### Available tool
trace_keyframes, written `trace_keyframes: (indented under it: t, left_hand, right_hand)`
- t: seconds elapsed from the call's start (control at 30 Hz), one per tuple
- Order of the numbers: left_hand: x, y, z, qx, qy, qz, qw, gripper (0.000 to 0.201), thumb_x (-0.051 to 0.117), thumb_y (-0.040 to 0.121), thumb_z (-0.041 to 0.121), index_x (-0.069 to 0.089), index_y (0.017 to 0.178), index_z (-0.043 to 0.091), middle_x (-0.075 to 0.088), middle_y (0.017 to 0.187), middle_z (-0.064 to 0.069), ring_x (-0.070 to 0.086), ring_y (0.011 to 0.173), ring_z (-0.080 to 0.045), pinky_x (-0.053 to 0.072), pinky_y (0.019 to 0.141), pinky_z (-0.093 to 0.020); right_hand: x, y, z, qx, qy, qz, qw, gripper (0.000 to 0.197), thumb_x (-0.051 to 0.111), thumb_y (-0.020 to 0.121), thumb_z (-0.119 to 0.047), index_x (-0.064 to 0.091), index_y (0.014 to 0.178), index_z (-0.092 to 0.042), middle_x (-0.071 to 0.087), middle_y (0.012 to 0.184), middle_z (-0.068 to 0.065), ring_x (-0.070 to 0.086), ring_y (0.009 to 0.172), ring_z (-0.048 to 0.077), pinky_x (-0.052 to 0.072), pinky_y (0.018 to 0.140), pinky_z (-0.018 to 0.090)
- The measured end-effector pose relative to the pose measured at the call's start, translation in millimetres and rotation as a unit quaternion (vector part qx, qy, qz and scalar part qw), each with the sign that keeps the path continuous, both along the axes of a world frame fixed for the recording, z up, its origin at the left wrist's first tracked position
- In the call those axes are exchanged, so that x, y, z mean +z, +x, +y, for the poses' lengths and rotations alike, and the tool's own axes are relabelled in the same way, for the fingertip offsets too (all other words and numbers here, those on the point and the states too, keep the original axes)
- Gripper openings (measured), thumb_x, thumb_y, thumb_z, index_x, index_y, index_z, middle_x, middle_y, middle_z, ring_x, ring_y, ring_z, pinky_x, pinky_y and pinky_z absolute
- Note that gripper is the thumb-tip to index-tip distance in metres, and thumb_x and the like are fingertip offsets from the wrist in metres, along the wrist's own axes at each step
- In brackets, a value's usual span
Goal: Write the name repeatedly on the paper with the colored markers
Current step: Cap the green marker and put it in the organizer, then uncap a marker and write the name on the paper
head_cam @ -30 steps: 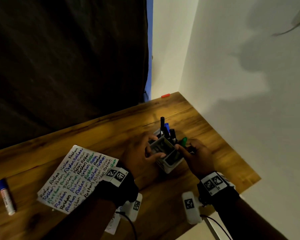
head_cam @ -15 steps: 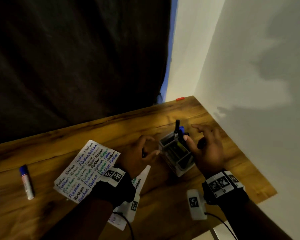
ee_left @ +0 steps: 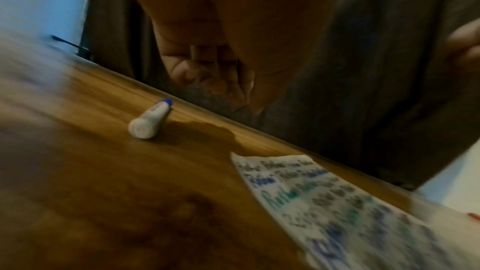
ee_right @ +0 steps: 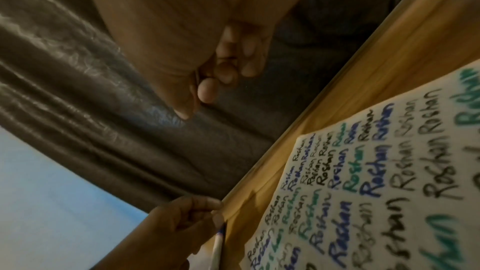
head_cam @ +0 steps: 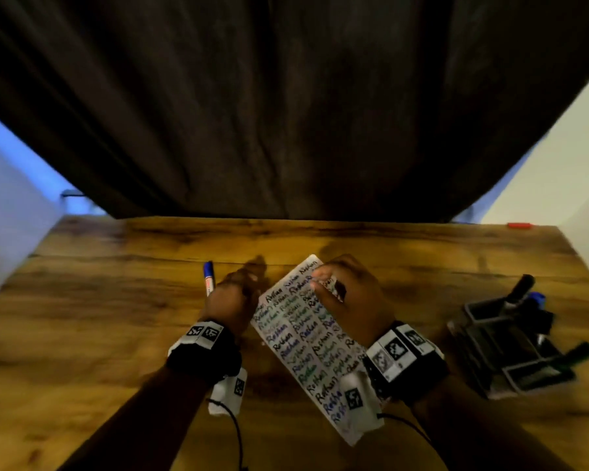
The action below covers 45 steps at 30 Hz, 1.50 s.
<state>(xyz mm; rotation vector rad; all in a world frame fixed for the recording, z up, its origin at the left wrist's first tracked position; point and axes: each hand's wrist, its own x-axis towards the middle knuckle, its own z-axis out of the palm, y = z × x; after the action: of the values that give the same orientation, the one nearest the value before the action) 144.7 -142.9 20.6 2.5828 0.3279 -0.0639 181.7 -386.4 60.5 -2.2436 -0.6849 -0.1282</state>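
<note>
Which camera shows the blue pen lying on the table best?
The left wrist view: the blue pen lies whole, untouched. The head view shows only its capped end beyond the left hand. The right wrist view shows just a sliver.

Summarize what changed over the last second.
Both hands left the grey compartmented marker organizer, the left hand letting go of it, and moved left to the white name-covered paper sheet. The right hand now appears to pinch a black marker over the sheet; the left hovers, loosely curled, beside the blue-capped white marker. Unchanged: sheet, blue-capped marker and organizer stay on the wooden table.
</note>
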Motion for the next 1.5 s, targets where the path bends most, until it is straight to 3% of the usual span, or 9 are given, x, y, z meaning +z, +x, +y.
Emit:
trace_keyframes:
  t: [0.1,0.27,0.43,0.6,0.8,0.97,1.2,1.37,1.5]
  left_hand:
    - [-9.0,0.0,29.7,0.01,0.094,0.062,0.994,0.059,0.043,0.102,0.024,0.023,0.157,0.023,0.037,0.154,-0.016,0.035,0.141,-0.039,0.034,0.115,-0.048]
    - [-21.9,5.2,55.2,0.099,0.054,0.08,0.99,0.069,0.023,0.098,0.037,0.004,0.157,0.009,0.026,0.154,-0.024,0.037,0.129,-0.045,0.044,0.101,-0.054]
    - [-20.3,7.9,52.9,0.197,-0.046,0.092,0.975,0.047,0.055,0.099,0.03,0.033,0.135,0.008,0.053,0.127,-0.027,0.057,0.11,-0.046,0.044,0.074,-0.046]
    - [-21.5,14.4,49.2,0.215,-0.127,0.056,0.967,0.072,0.064,0.093,0.023,0.016,0.147,0.018,0.062,0.119,-0.024,0.064,0.103,-0.044,0.054,0.079,-0.045]
    - [3.6,11.8,-6.1,0.094,-0.358,-0.049,0.928,0.089,0.068,0.089,0.006,0.011,0.144,0.046,0.066,0.1,-0.01,0.072,0.08,-0.034,0.061,0.071,-0.05]
    - [28.1,0.9,-64.7,0.007,-0.479,-0.066,0.875,0.062,0.067,0.091,0.002,0.037,0.138,0.03,0.061,0.113,-0.015,0.071,0.088,-0.027,0.063,0.072,-0.044]
    - [20.5,-7.2,-109.0,-0.08,-0.461,-0.066,0.881,0.029,0.073,0.089,0.02,0.062,0.112,0.008,0.072,0.1,-0.006,0.071,0.08,-0.022,0.059,0.071,-0.037]
    - [16.6,-10.4,-119.9,-0.049,-0.437,-0.062,0.896,0.06,0.081,0.083,0.022,0.044,0.131,0.025,0.068,0.11,0.0,0.072,0.093,-0.016,0.058,0.074,-0.031]
    - [10.7,-10.8,-113.9,-0.124,-0.293,-0.084,0.944,0.036,0.075,0.089,0.028,0.058,0.12,0.033,0.064,0.115,0.011,0.068,0.089,-0.005,0.05,0.073,-0.017]
  right_hand:
    - [-3.2,-2.3,26.2,0.038,0.002,0.001,0.999,0.013,0.059,0.092,-0.033,0.065,0.1,-0.025,0.054,0.098,-0.011,0.051,0.081,-0.006,0.041,0.071,0.01]
    - [-10.5,-6.8,40.0,0.068,-0.014,0.023,0.997,0.014,0.056,0.093,-0.033,0.063,0.104,-0.026,0.052,0.097,-0.013,0.047,0.076,-0.013,0.042,0.069,0.013]
    - [-19.9,-11.5,30.9,0.061,-0.013,0.04,0.997,0.015,0.059,0.093,-0.028,0.064,0.106,-0.025,0.059,0.098,-0.009,0.053,0.077,-0.01,0.038,0.065,0.006]
    - [-26.4,-16.3,19.4,0.045,0.01,0.062,0.997,0.016,0.059,0.092,-0.025,0.065,0.107,-0.024,0.06,0.096,-0.01,0.055,0.074,-0.008,0.043,0.067,0.008]
    - [-30.2,-19.0,9.7,0.028,0.042,0.128,0.99,0.037,0.055,0.091,-0.046,0.05,0.126,-0.036,0.061,0.101,-0.016,0.064,0.079,0.005,0.059,0.068,0.029]
    - [-30.4,-21.7,2.4,0.014,0.058,0.177,0.982,0.054,0.051,0.087,-0.061,0.043,0.135,-0.038,0.068,0.11,-0.015,0.067,0.085,0.003,0.061,0.074,0.031]
    - [-29.0,-30.0,-28.9,-0.001,0.053,0.152,0.987,0.041,0.032,0.092,-0.064,0.061,0.086,-0.035,0.066,0.073,-0.007,0.064,0.068,0.004,0.054,0.064,0.029]
    - [-31.3,-27.7,-74.9,0.043,-0.084,0.201,0.975,0.039,0.035,0.093,-0.06,0.055,0.12,-0.039,0.069,0.099,-0.009,0.063,0.087,0.001,0.05,0.082,0.027]
    - [-31.5,-34.0,-107.7,0.021,-0.052,0.215,0.975,0.034,0.045,0.094,-0.055,0.054,0.125,-0.044,0.069,0.117,-0.005,0.065,0.105,0.011,0.054,0.092,0.042]
